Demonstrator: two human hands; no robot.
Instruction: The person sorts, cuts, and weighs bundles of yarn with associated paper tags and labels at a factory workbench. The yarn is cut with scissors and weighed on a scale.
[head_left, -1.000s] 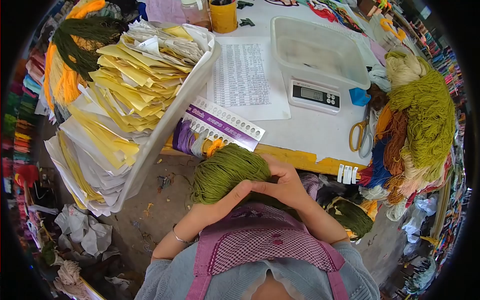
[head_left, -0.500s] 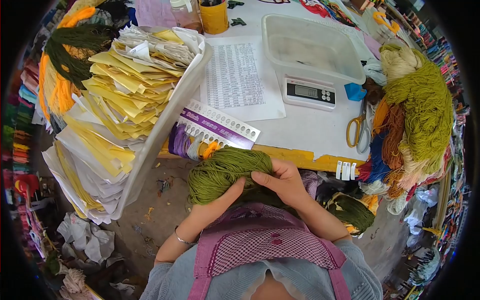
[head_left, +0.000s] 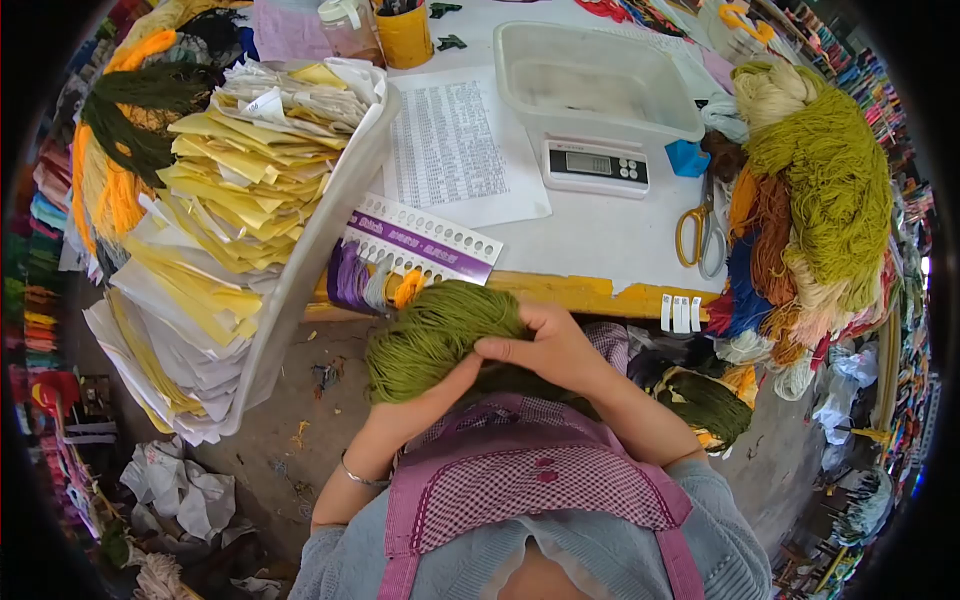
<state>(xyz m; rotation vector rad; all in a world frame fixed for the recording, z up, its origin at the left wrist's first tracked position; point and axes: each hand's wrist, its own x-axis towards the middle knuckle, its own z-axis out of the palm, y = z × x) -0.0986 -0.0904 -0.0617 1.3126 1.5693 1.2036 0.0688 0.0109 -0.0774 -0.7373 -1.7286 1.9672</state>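
A thick hank of olive-green thread (head_left: 435,335) is held between my two hands, just off the table's front edge. My left hand (head_left: 435,395) supports it from below, its fingers hidden beneath the strands. On the right side my right hand (head_left: 550,345) is closed around the hank's end, thumb laid across the top. Darker green thread hangs under the hands, partly hidden. Right behind the hank lies a purple and white punched card (head_left: 425,240) with purple, grey and orange thread bundles (head_left: 365,280) looped on it.
Left stands a plastic bin (head_left: 300,270) packed with yellow and white paper packets (head_left: 240,170). On the table are a printed sheet (head_left: 445,140), a digital scale (head_left: 597,168), a clear tub (head_left: 600,115) and scissors (head_left: 700,240). Coloured yarn hanks (head_left: 820,190) hang over the right corner.
The view has shifted slightly, so table items sit a little further left. The hank has turned a little in my hands, its strands now fanned more smoothly. Both hands keep their hold.
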